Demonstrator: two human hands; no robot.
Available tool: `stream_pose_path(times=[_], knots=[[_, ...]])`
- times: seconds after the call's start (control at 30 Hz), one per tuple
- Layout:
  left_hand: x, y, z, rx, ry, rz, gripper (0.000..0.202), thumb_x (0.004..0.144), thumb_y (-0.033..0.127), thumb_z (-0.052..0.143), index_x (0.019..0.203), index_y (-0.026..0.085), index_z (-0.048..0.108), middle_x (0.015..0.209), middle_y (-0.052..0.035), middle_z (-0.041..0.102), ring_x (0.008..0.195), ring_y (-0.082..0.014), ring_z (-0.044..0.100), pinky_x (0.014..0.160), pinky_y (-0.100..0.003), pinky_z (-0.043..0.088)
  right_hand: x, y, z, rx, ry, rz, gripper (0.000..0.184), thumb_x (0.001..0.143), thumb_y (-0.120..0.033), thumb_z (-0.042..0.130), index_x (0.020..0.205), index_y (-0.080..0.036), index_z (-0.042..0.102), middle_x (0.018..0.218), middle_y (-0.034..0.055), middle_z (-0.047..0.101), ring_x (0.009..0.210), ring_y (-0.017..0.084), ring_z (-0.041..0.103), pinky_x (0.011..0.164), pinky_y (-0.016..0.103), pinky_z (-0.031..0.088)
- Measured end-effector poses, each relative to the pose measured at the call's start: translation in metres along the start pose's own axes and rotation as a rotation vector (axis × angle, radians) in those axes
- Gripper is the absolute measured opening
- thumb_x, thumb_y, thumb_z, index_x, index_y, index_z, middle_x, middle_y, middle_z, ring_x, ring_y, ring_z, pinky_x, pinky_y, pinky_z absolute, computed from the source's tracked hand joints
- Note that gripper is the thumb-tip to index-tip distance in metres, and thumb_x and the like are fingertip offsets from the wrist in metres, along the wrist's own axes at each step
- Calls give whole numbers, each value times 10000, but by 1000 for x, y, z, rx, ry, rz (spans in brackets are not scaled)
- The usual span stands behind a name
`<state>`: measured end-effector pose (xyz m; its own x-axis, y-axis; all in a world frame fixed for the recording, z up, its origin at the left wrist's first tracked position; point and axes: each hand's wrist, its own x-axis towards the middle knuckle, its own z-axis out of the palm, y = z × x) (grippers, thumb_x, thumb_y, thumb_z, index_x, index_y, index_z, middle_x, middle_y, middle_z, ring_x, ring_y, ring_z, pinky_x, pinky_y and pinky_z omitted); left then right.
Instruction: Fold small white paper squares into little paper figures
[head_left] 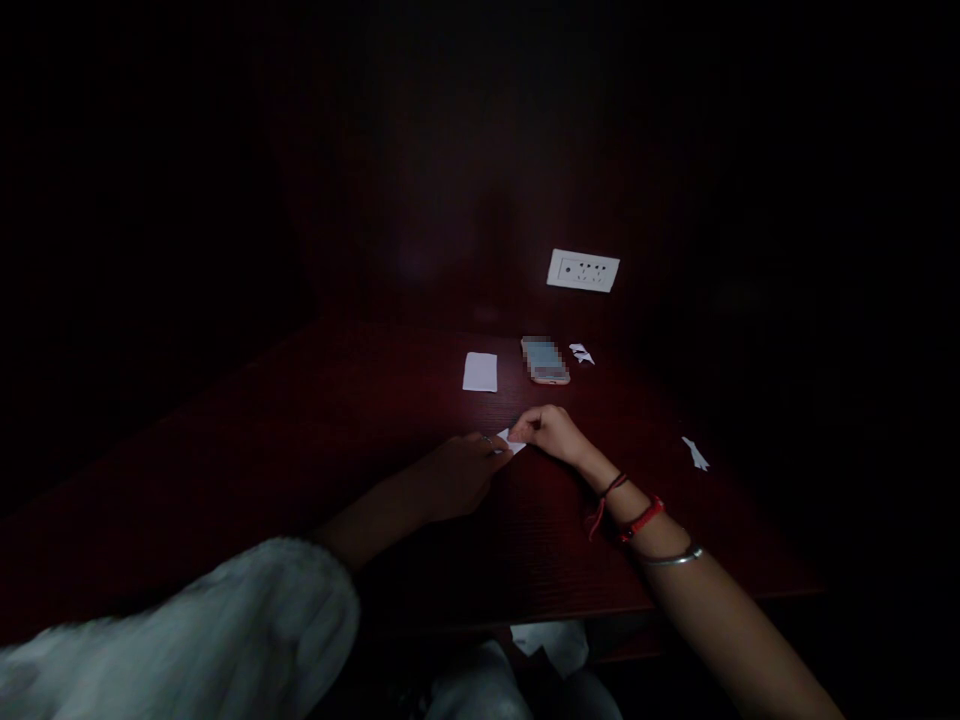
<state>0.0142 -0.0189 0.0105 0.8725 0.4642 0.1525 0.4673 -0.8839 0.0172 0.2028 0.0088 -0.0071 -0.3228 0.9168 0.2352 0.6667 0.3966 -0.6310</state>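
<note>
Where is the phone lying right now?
In the head view, the phone lies on the dark red table slightly right of centre, between a white paper square on its left and a small paper scrap on its right, below the wall socket.

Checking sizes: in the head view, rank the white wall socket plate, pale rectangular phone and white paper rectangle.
White wall socket plate
Pale rectangular phone
White paper rectangle, only slightly smaller than the phone

dark red wood table (337,430), faint grain, low sheen. in front of the phone (545,360), matt white paper (512,441); left of the phone, a matt sheet (480,371); behind the phone, a smooth white plastic socket (583,270). farther in front: fluffy cloth sleeve (225,620), red cord (641,518), shiny metal bangle (675,556).
</note>
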Motion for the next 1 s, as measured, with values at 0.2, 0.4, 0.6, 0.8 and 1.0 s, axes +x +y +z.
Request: stream_pose_path(times=[0.2,0.4,0.6,0.8,1.0], knots=[[1,1,1,1,-20,-26,387,742,119,351,1125,177,362,1134,-66,414,917,-183,443,768,-308,361,-3,4,-9,-10,-115,-85,217,633,-278,572,817,-183,637,742,15,571,648,94,501,592,195,368],[-1,2,-1,-40,-50,-16,418,713,97,374,1127,153,366,1138,-85,421,987,-202,415,826,-335,335,-2,5,-2,-4,-81,39,225,597,-247,596,804,-166,627,710,4,563,610,77,481,558,188,362],[-3,2,-1,-77,-86,-21,453,683,91,393,1133,129,356,1173,-111,385,1039,-231,379,837,-361,328,-2,-2,-2,29,-71,111,259,587,-207,597,839,-144,596,699,-1,562,567,61,466,527,174,354],[-2,6,-10,-196,-70,-1,449,677,38,374,1108,162,370,1147,-77,403,1017,-188,400,847,-303,318,-4,0,0,42,-49,109,406,525,-287,646,886,-140,532,718,-2,549,554,59,463,516,176,358],[-2,8,-13,-222,-77,4,432,673,36,374,1088,156,379,1084,-64,445,979,-176,420,839,-285,313,-4,3,2,33,-61,99,468,490,-308,666,901,-152,505,705,-17,513,540,53,432,489,173,335]])
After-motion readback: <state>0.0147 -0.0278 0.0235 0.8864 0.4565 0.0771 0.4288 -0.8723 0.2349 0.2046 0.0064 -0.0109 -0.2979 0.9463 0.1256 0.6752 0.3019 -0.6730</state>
